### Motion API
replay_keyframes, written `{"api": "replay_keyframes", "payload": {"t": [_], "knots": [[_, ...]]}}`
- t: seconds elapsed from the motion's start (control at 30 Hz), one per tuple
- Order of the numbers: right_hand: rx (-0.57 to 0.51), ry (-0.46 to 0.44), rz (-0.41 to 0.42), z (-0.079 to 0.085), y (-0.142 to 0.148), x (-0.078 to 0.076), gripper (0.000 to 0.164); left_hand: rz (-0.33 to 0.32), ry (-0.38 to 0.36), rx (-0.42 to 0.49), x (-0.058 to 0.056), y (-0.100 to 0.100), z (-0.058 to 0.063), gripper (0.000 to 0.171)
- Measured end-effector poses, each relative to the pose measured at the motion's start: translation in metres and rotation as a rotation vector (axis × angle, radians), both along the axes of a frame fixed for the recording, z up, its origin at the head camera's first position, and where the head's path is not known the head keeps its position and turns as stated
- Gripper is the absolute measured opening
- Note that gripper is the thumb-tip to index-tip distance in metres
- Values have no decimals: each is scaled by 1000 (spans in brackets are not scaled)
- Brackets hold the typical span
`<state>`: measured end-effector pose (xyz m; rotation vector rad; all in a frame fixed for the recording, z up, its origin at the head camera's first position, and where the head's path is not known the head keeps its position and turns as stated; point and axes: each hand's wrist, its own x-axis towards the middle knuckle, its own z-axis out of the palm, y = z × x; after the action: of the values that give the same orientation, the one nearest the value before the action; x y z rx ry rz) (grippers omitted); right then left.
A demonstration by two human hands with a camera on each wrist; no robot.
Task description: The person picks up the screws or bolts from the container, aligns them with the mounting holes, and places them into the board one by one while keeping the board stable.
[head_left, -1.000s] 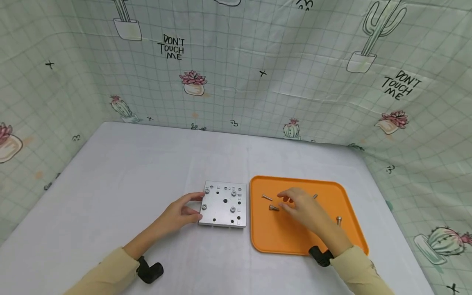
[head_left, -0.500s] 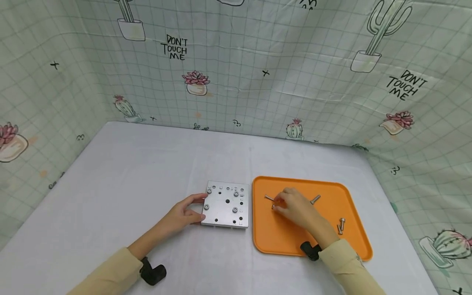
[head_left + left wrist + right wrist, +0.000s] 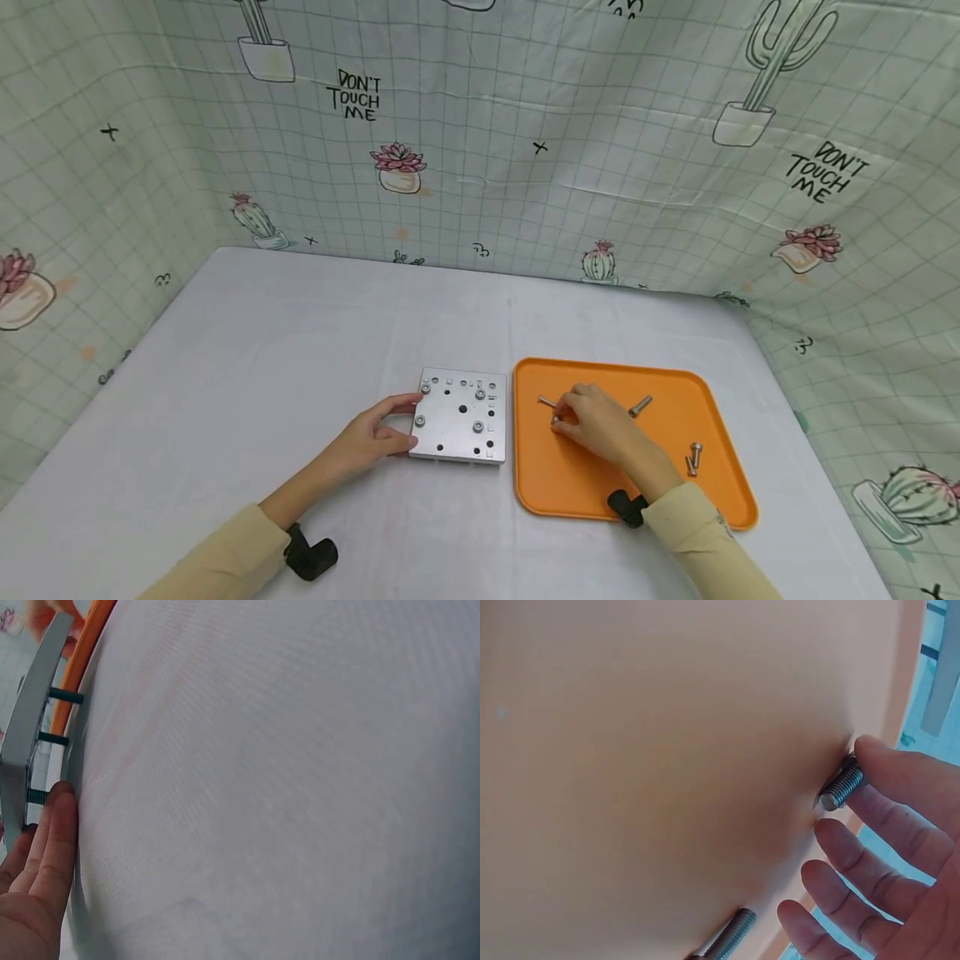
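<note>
A silver metal plate (image 3: 450,437) with holes lies left of the orange tray. Several socket-head bolts (image 3: 478,427) stand in it, and their threaded shanks (image 3: 66,695) stick out below. My left hand (image 3: 367,432) holds the plate's left edge with thumb and fingers. In the left wrist view some fingertips reach under the plate beside a shank. Over the tray, my right hand (image 3: 603,423) pinches a short bolt (image 3: 844,786) between thumb and index finger. Its threaded end shows in the right wrist view, while the fingers largely cover its head. The other right fingers are spread.
The orange tray (image 3: 570,492) also holds a thin screw (image 3: 547,401) beyond my right fingertips, a bolt (image 3: 641,406) behind the hand, and two bolts (image 3: 694,458) on the right. White cloth (image 3: 315,333) covers the table; a patterned curtain (image 3: 480,150) hangs behind.
My right hand has moved slightly left across the tray and closed thumb and index finger on the short bolt. My left hand keeps its hold on the plate.
</note>
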<state>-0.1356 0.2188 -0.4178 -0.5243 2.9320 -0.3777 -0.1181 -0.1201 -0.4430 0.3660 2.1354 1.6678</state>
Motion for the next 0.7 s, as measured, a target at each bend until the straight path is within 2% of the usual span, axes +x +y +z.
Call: {"api": "replay_keyframes", "payload": {"t": [0.3, 0.7], "knots": [[24, 26, 34, 0, -3, -1, 10, 8, -7, -4, 1, -1, 1, 62], [13, 57, 31, 0, -4, 0, 14, 7, -12, 1, 1, -2, 0, 61]]}}
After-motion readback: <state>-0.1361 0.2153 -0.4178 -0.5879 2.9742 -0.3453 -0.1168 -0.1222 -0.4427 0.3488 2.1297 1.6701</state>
